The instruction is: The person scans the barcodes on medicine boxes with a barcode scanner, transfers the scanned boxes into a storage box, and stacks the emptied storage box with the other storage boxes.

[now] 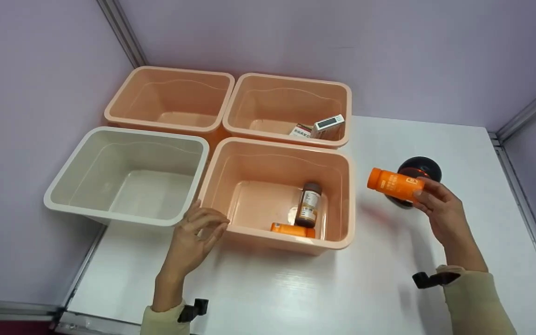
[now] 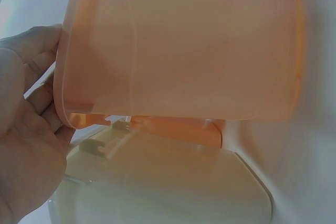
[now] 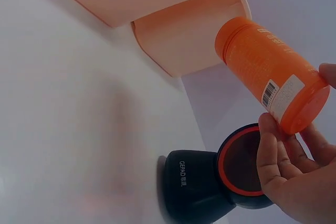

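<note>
Low in the head view, two cream sleeves enter from the bottom edge over a white surface point(image 1: 296, 288). The left hand point(image 1: 193, 239), lower centre-left of the frame, rests with loosely bent fingers against the near left corner of the nearest peach bin point(image 1: 342, 204), gripping nothing; the left wrist view shows its fingers point(image 2: 39, 93) touching that bin's outer wall just under the rim. At right of centre, the right hand point(image 1: 440, 209) pinches an orange bottle point(image 1: 394, 184) by its base, thumb and fingertips closed round it. The bottle lies nearly level in the air, cap end pointing toward the middle of the frame, held over a black scanner point(image 1: 424, 167) standing on the surface. In the right wrist view the bottle point(image 3: 270, 72) sits upper right with a barcode label near its base, and the scanner point(image 3: 210, 182) shows its red-ringed window just below the fingers point(image 3: 273, 150).

Inside the nearest bin, a brown bottle point(image 1: 309, 204) stands upright and a second orange bottle point(image 1: 291, 229) lies on its side, partly hidden behind the near wall. Left of it is a white bin point(image 1: 63, 186). Farther back, toward the upper centre, one peach bin point(image 1: 347, 102) holds small boxes point(image 1: 321, 128), their print too small to read, and another peach bin point(image 1: 119, 100) sits to its left. The scanner is largely covered by bottle and hand in the head view.
</note>
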Tool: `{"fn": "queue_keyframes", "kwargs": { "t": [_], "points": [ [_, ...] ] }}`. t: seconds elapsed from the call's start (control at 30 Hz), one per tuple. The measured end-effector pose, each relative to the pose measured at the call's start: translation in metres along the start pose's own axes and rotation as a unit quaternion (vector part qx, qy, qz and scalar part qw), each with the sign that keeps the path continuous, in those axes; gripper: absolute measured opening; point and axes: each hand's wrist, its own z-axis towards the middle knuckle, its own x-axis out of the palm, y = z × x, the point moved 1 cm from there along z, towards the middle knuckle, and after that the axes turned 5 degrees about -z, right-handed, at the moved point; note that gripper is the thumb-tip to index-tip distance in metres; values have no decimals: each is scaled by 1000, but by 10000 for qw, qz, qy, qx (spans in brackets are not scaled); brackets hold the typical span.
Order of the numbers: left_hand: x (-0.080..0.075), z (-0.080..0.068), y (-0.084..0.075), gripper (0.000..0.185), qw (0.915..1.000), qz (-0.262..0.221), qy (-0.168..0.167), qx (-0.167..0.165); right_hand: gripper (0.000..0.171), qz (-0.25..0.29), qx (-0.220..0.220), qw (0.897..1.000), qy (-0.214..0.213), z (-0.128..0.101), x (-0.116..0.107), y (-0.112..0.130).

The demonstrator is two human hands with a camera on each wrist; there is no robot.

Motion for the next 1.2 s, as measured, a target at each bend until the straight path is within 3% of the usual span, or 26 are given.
{"fn": "queue_keyframes", "kwargs": {
  "t": [0.63, 1.2],
  "points": [
    [0, 0, 0, 5, 9999, 38, -30, 105, 42, -316, -696, 9968, 216, 11, 18, 42],
    [0, 0, 2, 5, 10000, 5, -13, 85, 41, -259, -937, 9942, 459, 26, 52, 67]
  ]
}}
